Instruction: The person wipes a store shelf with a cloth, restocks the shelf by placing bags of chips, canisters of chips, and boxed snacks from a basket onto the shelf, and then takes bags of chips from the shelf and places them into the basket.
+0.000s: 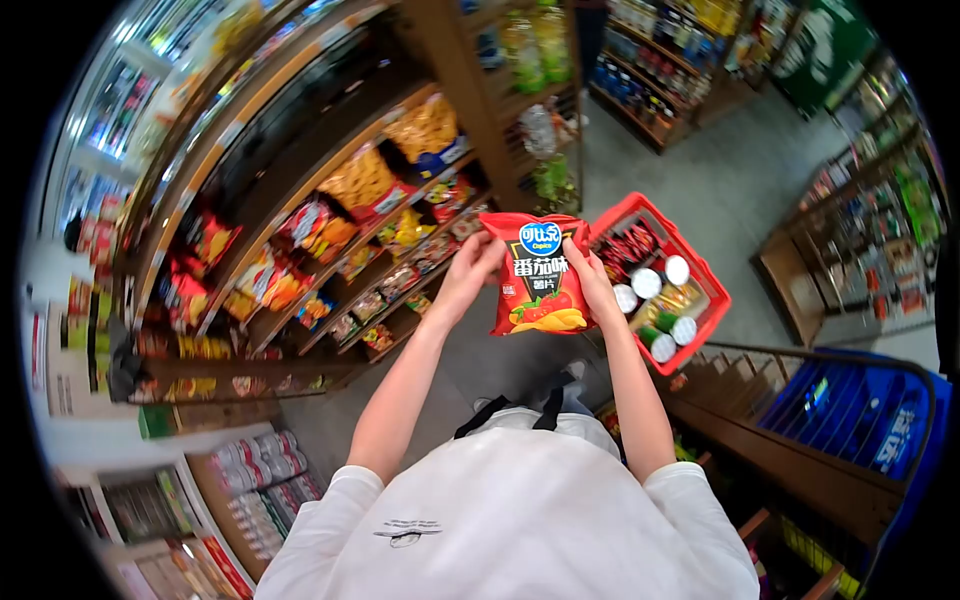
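Observation:
A red bag of tomato-flavour potato chips (541,285) is held upright in front of me, its printed front facing up toward the camera. My left hand (470,272) grips its upper left edge, fingers partly behind the bag. On the opposite side, my right hand (592,280) pinches the upper right edge. Just beyond the right hand is a red shopping basket (716,268) containing several white-lidded cans (647,283) and dark red packets (628,247). What the basket rests on is hidden.
Wooden shelves (270,240) with bagged snacks (360,185) rise on the left. Shrink-wrapped bottles (262,462) stand at lower left. To the right are a blue bin-like container (850,410) behind dark rails and another shelf unit (850,220). Grey floor (700,180) stretches between the shelves.

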### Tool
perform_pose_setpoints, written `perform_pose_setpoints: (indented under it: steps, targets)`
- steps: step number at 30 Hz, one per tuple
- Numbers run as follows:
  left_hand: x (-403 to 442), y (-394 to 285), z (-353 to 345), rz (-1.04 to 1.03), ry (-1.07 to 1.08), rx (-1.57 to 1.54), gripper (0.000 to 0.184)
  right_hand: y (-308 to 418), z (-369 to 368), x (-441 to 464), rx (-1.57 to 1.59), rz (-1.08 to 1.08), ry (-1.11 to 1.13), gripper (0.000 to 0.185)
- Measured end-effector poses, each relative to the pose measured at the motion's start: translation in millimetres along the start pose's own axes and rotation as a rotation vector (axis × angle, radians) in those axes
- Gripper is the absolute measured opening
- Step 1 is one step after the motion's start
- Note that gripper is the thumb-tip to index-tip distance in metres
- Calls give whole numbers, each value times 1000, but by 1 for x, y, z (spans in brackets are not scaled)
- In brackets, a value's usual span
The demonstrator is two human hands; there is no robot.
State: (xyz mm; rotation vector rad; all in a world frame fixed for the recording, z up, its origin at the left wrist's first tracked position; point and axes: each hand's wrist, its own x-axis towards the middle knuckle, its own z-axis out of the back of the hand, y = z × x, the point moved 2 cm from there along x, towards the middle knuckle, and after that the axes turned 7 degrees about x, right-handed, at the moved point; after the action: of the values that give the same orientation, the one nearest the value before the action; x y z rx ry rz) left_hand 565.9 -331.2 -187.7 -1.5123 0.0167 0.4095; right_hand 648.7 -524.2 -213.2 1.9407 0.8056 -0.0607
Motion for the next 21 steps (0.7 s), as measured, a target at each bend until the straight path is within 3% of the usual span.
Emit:
perform_pose_setpoints:
  steps: [1,5,7,15,21]
  targets:
    - [-25,-17,10,6,9,44,65,-7,-16,1,-8,-33,14,53]
    - [-85,30,71,-8,37,109,74,-38,-93,-10,-67,-89,50,51]
    - [-123,28,94,-40,15,-12,72,-73,-122,-3,-79,-129,205,51]
    - [-254,70,204,-20,-343,-286,65,-170,-274,-49,-229,-359,392,54]
    - [-318,101,258,-72,-598,-300,60,-224,-340,-69,-396,-318,684,62]
